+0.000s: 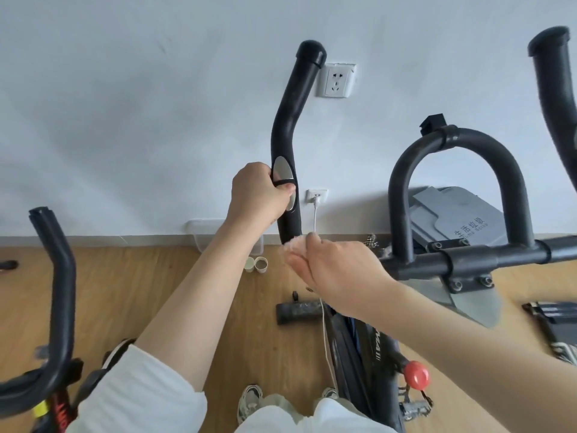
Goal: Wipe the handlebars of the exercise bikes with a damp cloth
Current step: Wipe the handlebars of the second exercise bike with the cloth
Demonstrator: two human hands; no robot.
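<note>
A black handlebar (290, 114) of the exercise bike rises in the middle, with silver sensor plates on its grip. My left hand (259, 192) is closed around that grip at the sensor plates. Just below, my right hand (331, 267) holds a small pale pink cloth (293, 245) pressed against the lower part of the same bar. The bike's cross bar (468, 260) and black centre loop (452, 142) run off to the right, and its other handlebar (555, 76) stands at the far right.
Another bike's black handlebar (59, 276) stands at the left. On the wooden floor lie two paper cups (257, 264), a clear plastic box (224, 235) and a black foam roll (298, 312). A grey bin (462, 220) leans by the wall. A white cable (316, 217) hangs from a wall socket.
</note>
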